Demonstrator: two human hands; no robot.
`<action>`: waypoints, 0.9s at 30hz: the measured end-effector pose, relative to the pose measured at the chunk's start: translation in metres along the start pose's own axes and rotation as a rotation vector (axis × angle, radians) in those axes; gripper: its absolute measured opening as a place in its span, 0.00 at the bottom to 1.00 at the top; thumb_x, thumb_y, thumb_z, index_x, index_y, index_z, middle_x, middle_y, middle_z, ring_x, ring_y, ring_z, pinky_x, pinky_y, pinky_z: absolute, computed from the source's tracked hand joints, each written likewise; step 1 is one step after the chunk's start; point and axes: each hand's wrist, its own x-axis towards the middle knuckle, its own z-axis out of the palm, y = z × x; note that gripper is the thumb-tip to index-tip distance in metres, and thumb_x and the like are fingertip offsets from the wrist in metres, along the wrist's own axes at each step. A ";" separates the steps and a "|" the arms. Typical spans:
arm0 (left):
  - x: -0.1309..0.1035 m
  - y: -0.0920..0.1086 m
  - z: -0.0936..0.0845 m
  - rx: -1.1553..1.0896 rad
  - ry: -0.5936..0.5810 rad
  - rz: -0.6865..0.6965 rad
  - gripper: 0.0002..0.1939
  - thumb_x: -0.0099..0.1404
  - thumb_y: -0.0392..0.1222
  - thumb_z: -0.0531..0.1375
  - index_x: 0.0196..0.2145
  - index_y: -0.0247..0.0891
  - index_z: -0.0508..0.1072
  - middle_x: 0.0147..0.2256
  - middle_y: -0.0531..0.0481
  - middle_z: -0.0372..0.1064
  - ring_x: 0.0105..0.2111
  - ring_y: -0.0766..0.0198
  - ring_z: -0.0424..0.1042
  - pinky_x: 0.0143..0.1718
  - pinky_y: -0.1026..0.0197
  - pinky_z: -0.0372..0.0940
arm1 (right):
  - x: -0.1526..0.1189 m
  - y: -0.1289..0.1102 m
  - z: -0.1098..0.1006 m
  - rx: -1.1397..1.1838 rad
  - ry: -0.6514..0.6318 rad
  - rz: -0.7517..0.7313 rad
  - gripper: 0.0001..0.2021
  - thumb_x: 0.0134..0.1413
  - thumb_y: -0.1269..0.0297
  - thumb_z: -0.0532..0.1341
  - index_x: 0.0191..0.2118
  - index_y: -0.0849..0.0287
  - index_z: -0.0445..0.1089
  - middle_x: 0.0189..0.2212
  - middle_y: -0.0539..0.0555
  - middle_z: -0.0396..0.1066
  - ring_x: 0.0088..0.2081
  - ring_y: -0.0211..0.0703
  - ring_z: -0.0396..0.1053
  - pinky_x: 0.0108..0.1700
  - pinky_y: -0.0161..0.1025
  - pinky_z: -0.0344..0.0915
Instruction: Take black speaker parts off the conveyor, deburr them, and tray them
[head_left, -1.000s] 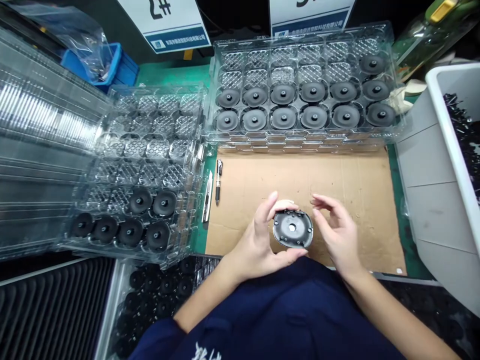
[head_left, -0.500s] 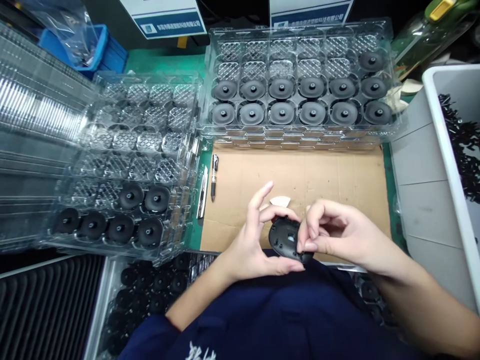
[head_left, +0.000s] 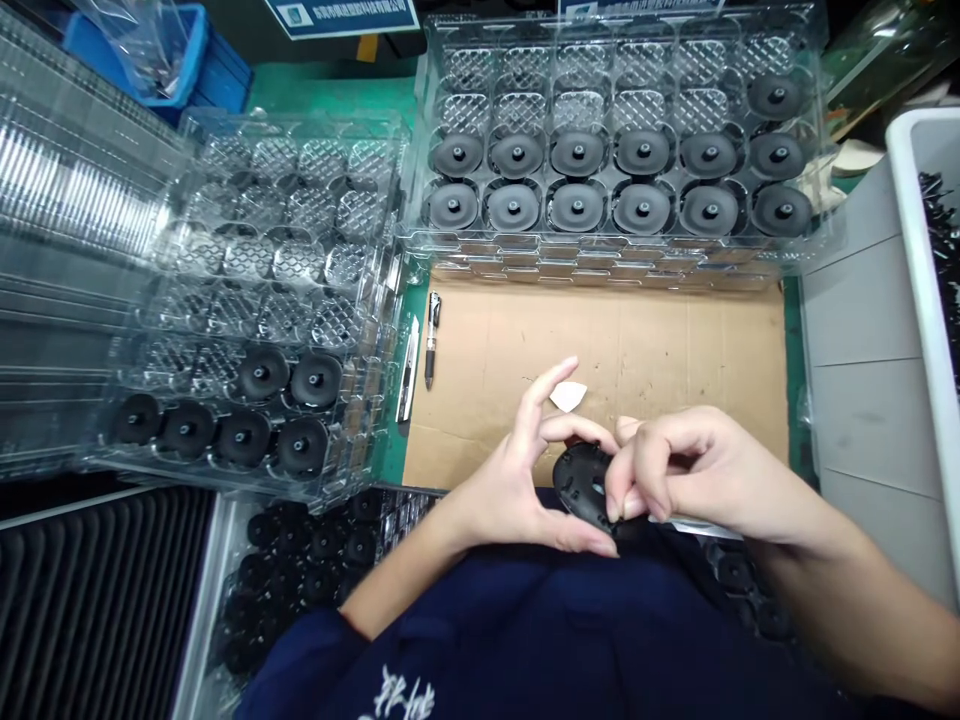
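A round black plastic disc (head_left: 579, 482) with small raised features is held above the near edge of the cardboard, its underside facing up. My left hand (head_left: 517, 480) grips its rim between thumb and a bent finger, the index finger raised clear. My right hand (head_left: 686, 470) is closed, its thumb and fingertips pinched against the disc's right part. Whatever sits in that pinch, if anything, is hidden by the fingers. A small white piece (head_left: 568, 396) lies on the cardboard (head_left: 495, 350) just beyond the hands.
Clear trays with similar discs stand at the back (head_left: 622, 240) and left (head_left: 360, 400). A pen (head_left: 432, 340) and a utility knife (head_left: 407, 370) lie left. A white bin (head_left: 915, 330) of small black parts stands right; a blue bin (head_left: 225, 75) is back left.
The view has shifted slightly. The right fingers have curled further over the disc and cover more of its right part. The left hand keeps its grip on the rim.
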 end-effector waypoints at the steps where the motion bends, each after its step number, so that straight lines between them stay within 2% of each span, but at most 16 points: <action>1: 0.001 0.000 0.001 -0.005 0.000 -0.004 0.63 0.42 0.43 0.73 0.64 0.48 0.35 0.43 0.47 0.69 0.51 0.51 0.65 0.60 0.43 0.49 | -0.001 0.000 -0.001 -0.001 0.004 0.004 0.10 0.50 0.70 0.64 0.21 0.60 0.66 0.27 0.51 0.74 0.28 0.35 0.70 0.35 0.36 0.71; 5: 0.002 0.002 0.002 0.018 -0.026 -0.012 0.64 0.42 0.43 0.73 0.64 0.49 0.35 0.43 0.46 0.69 0.50 0.50 0.67 0.60 0.41 0.46 | -0.003 0.000 -0.001 -0.080 -0.021 -0.052 0.12 0.50 0.70 0.64 0.20 0.60 0.64 0.28 0.51 0.74 0.28 0.33 0.68 0.32 0.33 0.68; 8: 0.001 0.001 0.001 0.039 -0.041 0.003 0.63 0.42 0.42 0.73 0.64 0.51 0.35 0.44 0.46 0.69 0.50 0.50 0.67 0.60 0.41 0.46 | -0.005 0.002 0.000 -0.170 -0.016 -0.158 0.12 0.50 0.73 0.64 0.20 0.60 0.63 0.29 0.50 0.74 0.28 0.32 0.66 0.37 0.35 0.67; 12: 0.002 -0.004 0.001 0.065 -0.020 0.061 0.62 0.43 0.36 0.73 0.63 0.53 0.36 0.48 0.45 0.67 0.54 0.49 0.63 0.59 0.42 0.49 | -0.012 0.011 0.001 -0.132 0.106 -0.142 0.08 0.51 0.72 0.64 0.24 0.59 0.67 0.30 0.50 0.74 0.30 0.34 0.69 0.40 0.38 0.69; 16: 0.003 -0.008 0.003 0.059 0.016 0.120 0.59 0.44 0.36 0.72 0.63 0.51 0.39 0.49 0.43 0.66 0.52 0.50 0.65 0.58 0.43 0.53 | -0.016 0.018 0.001 -0.014 0.181 -0.125 0.04 0.51 0.71 0.64 0.27 0.59 0.70 0.30 0.54 0.74 0.32 0.37 0.71 0.39 0.38 0.70; 19: 0.004 -0.009 0.004 0.078 0.035 0.112 0.58 0.44 0.34 0.72 0.63 0.52 0.41 0.51 0.44 0.65 0.53 0.51 0.65 0.58 0.44 0.54 | -0.018 0.024 0.001 0.026 0.227 -0.136 0.04 0.51 0.71 0.64 0.28 0.59 0.70 0.29 0.53 0.74 0.32 0.37 0.71 0.39 0.38 0.70; 21: 0.004 -0.008 0.004 0.097 0.053 0.105 0.57 0.44 0.33 0.72 0.63 0.53 0.42 0.52 0.44 0.65 0.53 0.51 0.65 0.58 0.45 0.54 | -0.022 0.031 0.000 0.057 0.261 -0.129 0.03 0.50 0.69 0.65 0.29 0.58 0.70 0.27 0.51 0.72 0.29 0.36 0.71 0.36 0.37 0.70; 24: 0.006 -0.006 0.005 0.130 0.083 0.132 0.56 0.44 0.33 0.72 0.62 0.53 0.44 0.52 0.44 0.65 0.52 0.51 0.66 0.58 0.45 0.55 | -0.027 0.044 -0.007 0.092 0.326 -0.138 0.02 0.53 0.67 0.63 0.35 0.56 0.71 0.22 0.47 0.68 0.20 0.31 0.64 0.26 0.32 0.65; 25: 0.006 -0.006 0.005 0.144 0.092 0.144 0.56 0.44 0.33 0.72 0.62 0.53 0.45 0.52 0.44 0.64 0.52 0.51 0.66 0.58 0.45 0.56 | -0.028 0.048 -0.009 0.080 0.367 -0.166 0.03 0.54 0.68 0.62 0.36 0.55 0.71 0.23 0.47 0.67 0.19 0.31 0.63 0.24 0.31 0.63; 27: 0.007 -0.005 0.007 0.173 0.110 0.157 0.55 0.44 0.34 0.72 0.62 0.52 0.45 0.52 0.43 0.64 0.51 0.51 0.66 0.57 0.44 0.57 | -0.028 0.054 -0.014 0.017 0.445 -0.244 0.04 0.54 0.71 0.62 0.35 0.55 0.70 0.26 0.49 0.66 0.25 0.33 0.64 0.26 0.31 0.62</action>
